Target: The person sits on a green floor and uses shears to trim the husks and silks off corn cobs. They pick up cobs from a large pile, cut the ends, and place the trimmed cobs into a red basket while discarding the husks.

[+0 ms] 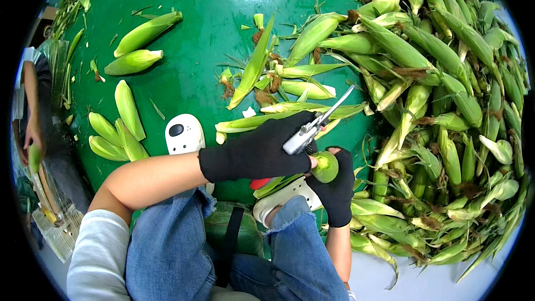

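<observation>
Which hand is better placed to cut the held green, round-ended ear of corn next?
Probably the black-gloved left hand: it grips the silver metal knife beside the ear, though the blade points away. The black-gloved right hand is occupied holding that ear.

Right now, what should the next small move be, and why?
Probably turn the knife toward the held corn: the right grip has the corn, while the left grip holds the knife with its blade pointing away from the corn.

Head-worn fisheye, looking down, near the hands (276, 142)
</observation>
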The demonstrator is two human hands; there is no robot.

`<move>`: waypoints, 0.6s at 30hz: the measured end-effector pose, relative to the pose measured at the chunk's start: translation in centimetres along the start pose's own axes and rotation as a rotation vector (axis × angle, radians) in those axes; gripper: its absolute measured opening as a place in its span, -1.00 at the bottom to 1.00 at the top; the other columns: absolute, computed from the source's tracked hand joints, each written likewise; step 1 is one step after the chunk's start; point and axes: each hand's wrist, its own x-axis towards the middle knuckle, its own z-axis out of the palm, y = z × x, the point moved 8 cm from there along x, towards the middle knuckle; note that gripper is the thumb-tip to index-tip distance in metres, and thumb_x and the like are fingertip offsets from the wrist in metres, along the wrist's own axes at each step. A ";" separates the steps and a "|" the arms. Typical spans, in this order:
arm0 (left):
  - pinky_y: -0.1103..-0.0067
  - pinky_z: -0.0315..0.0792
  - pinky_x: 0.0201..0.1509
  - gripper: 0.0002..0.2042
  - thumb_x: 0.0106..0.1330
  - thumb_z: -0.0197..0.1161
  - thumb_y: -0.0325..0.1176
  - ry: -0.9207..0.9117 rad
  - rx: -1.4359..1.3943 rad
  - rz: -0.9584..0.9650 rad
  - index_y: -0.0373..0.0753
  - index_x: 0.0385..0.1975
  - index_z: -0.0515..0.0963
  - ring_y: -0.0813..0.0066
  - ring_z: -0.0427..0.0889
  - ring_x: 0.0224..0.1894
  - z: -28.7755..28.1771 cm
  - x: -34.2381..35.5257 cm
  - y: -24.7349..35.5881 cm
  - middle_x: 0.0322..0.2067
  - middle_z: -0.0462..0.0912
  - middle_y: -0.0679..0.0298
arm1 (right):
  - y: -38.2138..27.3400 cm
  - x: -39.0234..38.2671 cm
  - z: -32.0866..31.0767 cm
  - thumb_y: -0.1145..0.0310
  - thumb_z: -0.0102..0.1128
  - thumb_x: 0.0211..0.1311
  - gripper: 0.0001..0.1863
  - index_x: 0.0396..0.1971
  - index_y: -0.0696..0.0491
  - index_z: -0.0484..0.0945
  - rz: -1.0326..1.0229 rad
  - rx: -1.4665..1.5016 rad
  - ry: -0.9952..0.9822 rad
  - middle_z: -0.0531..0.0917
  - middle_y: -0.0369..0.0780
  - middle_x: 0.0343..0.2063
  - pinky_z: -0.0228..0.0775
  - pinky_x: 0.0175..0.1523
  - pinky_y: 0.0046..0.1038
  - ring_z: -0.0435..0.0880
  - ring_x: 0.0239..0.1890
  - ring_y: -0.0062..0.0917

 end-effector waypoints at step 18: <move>0.66 0.38 -0.29 -0.65 0.10 0.18 -0.35 0.017 -0.441 -0.128 -0.28 -0.12 0.33 0.66 0.43 -0.33 0.4 1.2 -1.0 -0.29 0.44 0.32 | 1.1 0.9 3.6 0.48 0.45 -0.33 -0.28 -0.02 0.11 0.32 0.170 0.384 -0.021 0.44 -0.17 -0.13 0.35 -0.01 -0.46 0.49 -0.11 -0.42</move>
